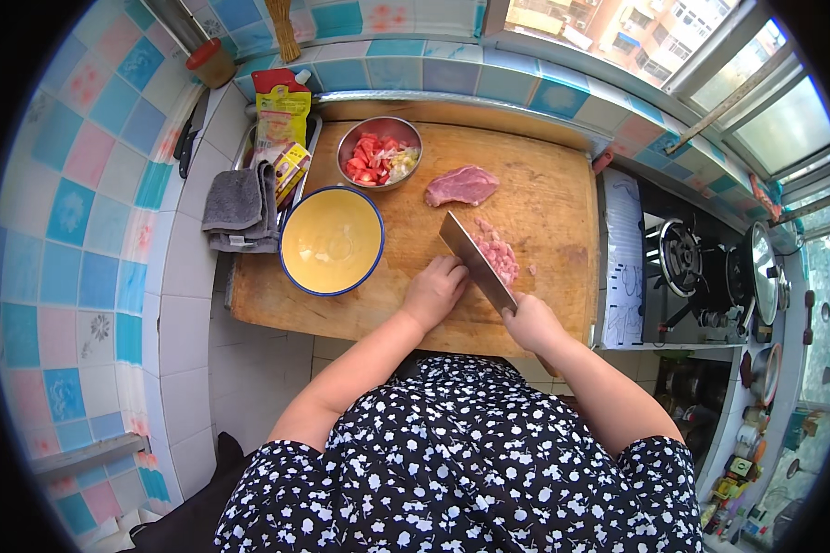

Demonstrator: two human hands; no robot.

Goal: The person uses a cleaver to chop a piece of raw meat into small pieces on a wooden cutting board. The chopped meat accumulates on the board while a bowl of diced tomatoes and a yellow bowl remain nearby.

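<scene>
Head view: your right hand (535,324) is closed around the handle of the cleaver (478,262). Your left hand (436,290) has bent fingers close beside the blade; whether it holds something, I cannot tell. Beyond your hands, on the board (549,180), lies chopped meat (499,254), and farther, one meat slab (462,186).
</scene>
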